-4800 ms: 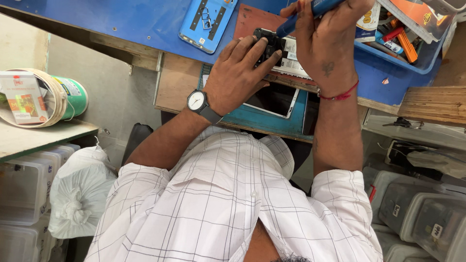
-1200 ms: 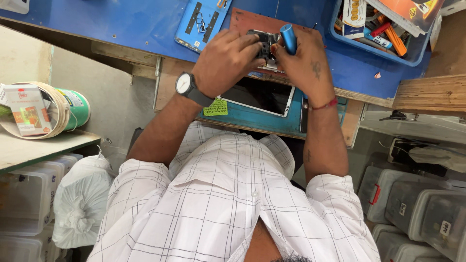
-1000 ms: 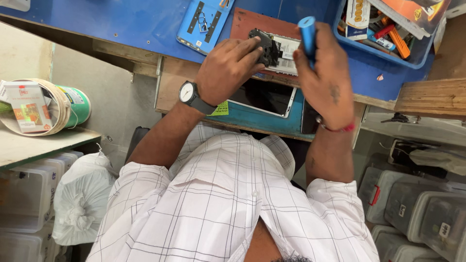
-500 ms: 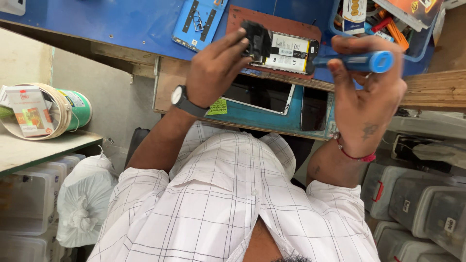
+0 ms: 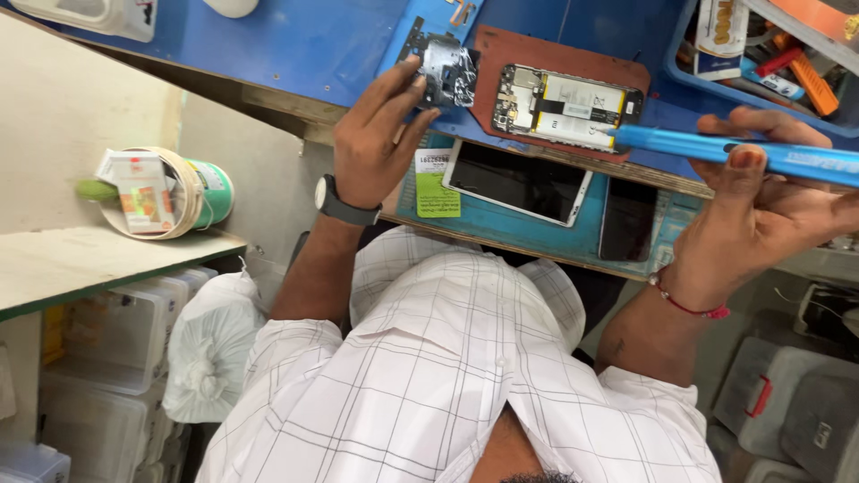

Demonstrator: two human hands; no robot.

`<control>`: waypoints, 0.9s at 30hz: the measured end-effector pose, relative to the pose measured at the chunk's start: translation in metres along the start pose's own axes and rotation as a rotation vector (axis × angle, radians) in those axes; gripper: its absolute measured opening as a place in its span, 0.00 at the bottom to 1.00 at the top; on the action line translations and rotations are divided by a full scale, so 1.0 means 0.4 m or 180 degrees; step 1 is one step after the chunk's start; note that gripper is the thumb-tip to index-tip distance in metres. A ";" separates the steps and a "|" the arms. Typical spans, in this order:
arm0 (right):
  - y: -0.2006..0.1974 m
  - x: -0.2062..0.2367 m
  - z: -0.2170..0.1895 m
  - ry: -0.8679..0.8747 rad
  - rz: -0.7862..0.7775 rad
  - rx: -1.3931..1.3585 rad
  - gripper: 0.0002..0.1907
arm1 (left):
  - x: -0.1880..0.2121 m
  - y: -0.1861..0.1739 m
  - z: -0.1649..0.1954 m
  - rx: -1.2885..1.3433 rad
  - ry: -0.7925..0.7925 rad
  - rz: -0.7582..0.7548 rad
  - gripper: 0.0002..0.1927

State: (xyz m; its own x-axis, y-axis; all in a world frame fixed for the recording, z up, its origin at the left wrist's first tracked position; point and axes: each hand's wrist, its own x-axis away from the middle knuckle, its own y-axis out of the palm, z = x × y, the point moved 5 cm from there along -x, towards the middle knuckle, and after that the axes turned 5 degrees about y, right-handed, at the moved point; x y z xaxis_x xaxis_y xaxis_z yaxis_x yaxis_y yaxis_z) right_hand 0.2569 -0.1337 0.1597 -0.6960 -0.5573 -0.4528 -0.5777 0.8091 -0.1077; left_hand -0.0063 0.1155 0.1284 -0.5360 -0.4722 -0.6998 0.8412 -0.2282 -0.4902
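Opened phone (image 5: 568, 103), back cover off and its battery and circuit boards showing, lies on a reddish-brown mat (image 5: 573, 64) on the blue workbench (image 5: 295, 40), between the two hands and just beyond their fingertips. Nearer the person than both hands, a teal tray (image 5: 582, 246) holds a white-framed screen panel (image 5: 517, 182) and a dark panel (image 5: 628, 219), with a green label (image 5: 436, 183) close under the left wrist. Beyond the right hand sits a blue bin (image 5: 689, 76) of orange and mixed tools. Well out to the left hand's outer side, a white and green tub (image 5: 192, 192) rests on a pale shelf (image 5: 98, 264). The right hand (image 5: 769, 210) is closed around a long blue screwdriver (image 5: 743, 152), thumb pressed on its shaft, the tip reaching the phone's near edge. The left hand (image 5: 380, 134), a dark watch (image 5: 344, 204) at its wrist, grasps a small crumpled silvery part (image 5: 447, 70) between thumb and fingers, just beside the mat's edge.
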 end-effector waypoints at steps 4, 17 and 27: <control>0.107 -0.014 -0.013 0.0514 -0.0276 -0.0930 0.25 | -0.002 -0.009 0.007 0.0064 0.0005 0.0049 0.19; 0.497 -0.129 0.037 0.2105 -0.1923 -0.1724 0.11 | -0.034 0.015 0.035 0.0430 -0.0279 0.0536 0.20; 0.478 -0.202 -0.051 0.0190 -0.1089 0.0390 0.05 | -0.088 0.103 0.003 0.2889 -0.1033 0.0913 0.28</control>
State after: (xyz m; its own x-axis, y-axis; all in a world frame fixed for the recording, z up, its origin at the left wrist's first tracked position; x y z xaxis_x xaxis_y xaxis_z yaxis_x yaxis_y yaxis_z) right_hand 0.1940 0.0624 0.1938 -0.4971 -0.8065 -0.3201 -0.7286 0.5883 -0.3507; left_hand 0.0472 0.1215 0.1333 -0.3729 -0.7894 -0.4875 0.7443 -0.5683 0.3508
